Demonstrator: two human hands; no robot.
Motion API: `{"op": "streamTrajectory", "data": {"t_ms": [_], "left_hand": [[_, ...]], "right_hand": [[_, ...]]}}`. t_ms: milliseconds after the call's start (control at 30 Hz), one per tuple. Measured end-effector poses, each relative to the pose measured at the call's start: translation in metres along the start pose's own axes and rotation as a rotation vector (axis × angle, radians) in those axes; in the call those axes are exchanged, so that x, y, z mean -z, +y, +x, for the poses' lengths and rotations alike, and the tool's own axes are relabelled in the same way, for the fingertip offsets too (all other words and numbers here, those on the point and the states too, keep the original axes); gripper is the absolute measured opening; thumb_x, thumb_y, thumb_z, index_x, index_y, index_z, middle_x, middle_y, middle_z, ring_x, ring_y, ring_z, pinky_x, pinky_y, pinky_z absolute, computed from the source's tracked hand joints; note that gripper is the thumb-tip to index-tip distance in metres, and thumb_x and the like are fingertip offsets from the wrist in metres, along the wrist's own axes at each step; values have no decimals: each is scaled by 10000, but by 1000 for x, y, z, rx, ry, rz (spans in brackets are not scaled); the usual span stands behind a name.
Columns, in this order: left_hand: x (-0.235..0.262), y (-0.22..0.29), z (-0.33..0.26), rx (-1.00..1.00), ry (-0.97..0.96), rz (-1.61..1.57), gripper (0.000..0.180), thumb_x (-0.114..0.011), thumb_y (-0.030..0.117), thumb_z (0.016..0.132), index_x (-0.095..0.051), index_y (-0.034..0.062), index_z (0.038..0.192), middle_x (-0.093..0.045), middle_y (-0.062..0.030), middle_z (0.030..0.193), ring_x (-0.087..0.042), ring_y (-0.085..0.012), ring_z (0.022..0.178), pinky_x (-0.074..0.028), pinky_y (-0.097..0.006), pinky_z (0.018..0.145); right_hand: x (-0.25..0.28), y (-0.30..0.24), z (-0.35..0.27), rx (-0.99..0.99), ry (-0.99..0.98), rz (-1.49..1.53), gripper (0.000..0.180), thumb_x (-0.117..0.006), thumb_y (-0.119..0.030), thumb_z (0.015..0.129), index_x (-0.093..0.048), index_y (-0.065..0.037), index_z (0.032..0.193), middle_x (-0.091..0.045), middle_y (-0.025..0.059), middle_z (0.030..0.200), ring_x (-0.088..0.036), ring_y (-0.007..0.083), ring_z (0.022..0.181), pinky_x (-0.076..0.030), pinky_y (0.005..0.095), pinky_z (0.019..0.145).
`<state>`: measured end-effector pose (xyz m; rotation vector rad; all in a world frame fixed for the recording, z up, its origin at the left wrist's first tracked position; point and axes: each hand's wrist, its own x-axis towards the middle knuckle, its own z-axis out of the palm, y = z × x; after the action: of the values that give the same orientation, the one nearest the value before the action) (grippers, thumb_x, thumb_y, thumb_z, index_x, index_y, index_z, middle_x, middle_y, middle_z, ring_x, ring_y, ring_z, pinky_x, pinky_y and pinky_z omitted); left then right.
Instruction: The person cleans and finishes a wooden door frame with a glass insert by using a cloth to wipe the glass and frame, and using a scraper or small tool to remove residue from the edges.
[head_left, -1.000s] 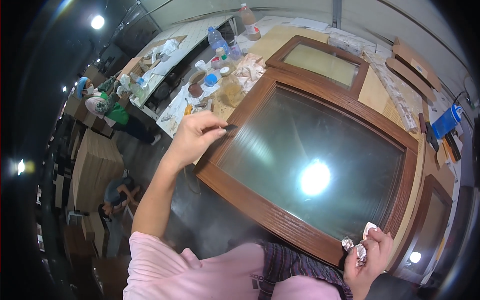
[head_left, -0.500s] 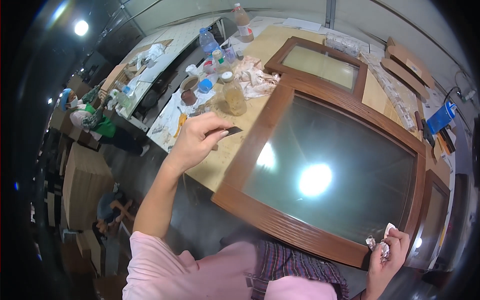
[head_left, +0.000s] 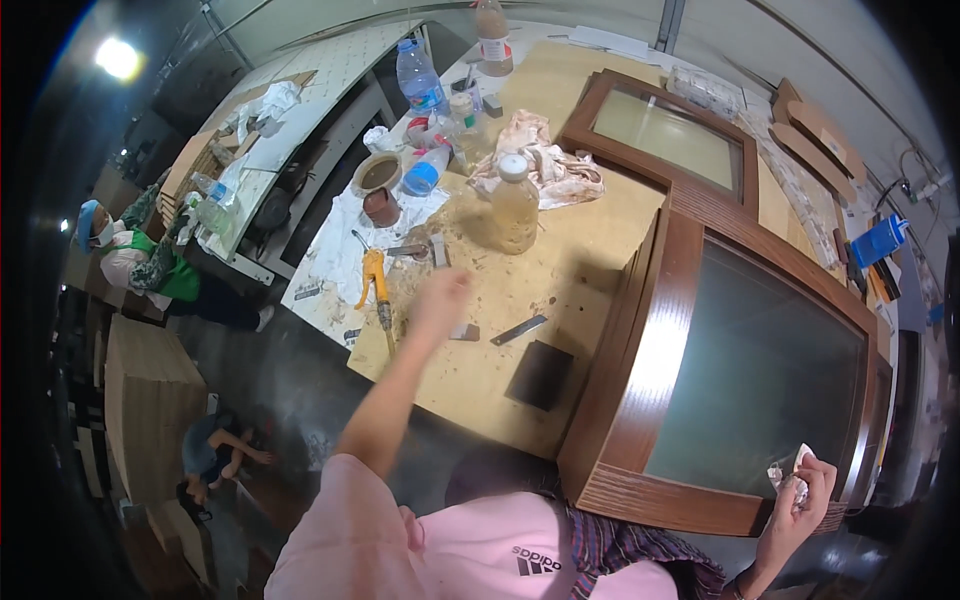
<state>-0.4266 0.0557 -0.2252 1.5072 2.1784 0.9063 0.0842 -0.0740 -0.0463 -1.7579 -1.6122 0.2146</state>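
My left hand (head_left: pixel 441 303), smeared by motion, is over the tan worktop (head_left: pixel 480 385); its fingers are not clear. Beside it lies a small block-like piece (head_left: pixel 463 332). A thin dark blade (head_left: pixel 519 330) and a dark flat pad (head_left: pixel 541 375) rest farther right. At the lower right, my right hand (head_left: pixel 802 494) is closed around a crumpled white, partly shiny wad (head_left: pixel 797 480), by the near right corner of a brown wooden frame (head_left: pixel 672 340) with a glass panel (head_left: pixel 765 370). The frame's thick left side shows layered edges.
A capped bottle of yellowish liquid (head_left: pixel 515 210), a stained rag (head_left: pixel 545 170) and a yellow air gun (head_left: pixel 374 280) are on the worktop. A smaller glazed frame (head_left: pixel 745 165) lies behind. One person (head_left: pixel 150 250) stands at the left; another (head_left: pixel 218 455) is low near the floor.
My left hand has moved down over the worktop; the dark blade it held no longer shows in it. The large frame sits farther right, uncovering the dark pad. My right hand still grips the wad.
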Motion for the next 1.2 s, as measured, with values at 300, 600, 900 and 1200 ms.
{"op": "streamTrajectory", "data": {"t_ms": [300, 600, 900, 1200], "left_hand": [[54, -153, 50, 377, 151, 594, 555, -701, 365, 845, -535, 93, 1299, -711, -209, 1049, -689, -400, 984, -544, -511, 826], [124, -16, 3, -50, 129, -205, 382, -610, 186, 1004, -546, -78, 1273, -675, -125, 1066, -646, -191, 961, -514, -346, 841], [134, 260, -172, -1001, -622, 72, 600, -756, 173, 853, -464, 7, 1350, -682, -190, 1015, -695, -373, 840, -566, -408, 751], [114, 337, -219, -884, -760, 470, 456, -777, 138, 810, -527, 43, 1178, -672, -186, 861, -657, -408, 753, -512, -459, 633]], "right_hand": [[-11, -21, 13, 23, 116, -45, 113, -583, 29, 756, -590, 39, 869, -566, 135, 934, -571, 263, 865, -468, 332, 781], [1, -7, 16, 150, 138, -182, 130, -687, -87, 735, -611, -10, 808, -588, 119, 909, -577, 314, 853, -492, 408, 730], [58, 74, 60, 122, 148, -279, 157, -689, -165, 794, -669, -20, 851, -641, 115, 972, -628, 325, 914, -523, 428, 789], [71, 126, 65, 181, 249, -324, 239, -729, -218, 789, -645, -14, 881, -641, 146, 1033, -600, 358, 964, -500, 447, 834]]}}
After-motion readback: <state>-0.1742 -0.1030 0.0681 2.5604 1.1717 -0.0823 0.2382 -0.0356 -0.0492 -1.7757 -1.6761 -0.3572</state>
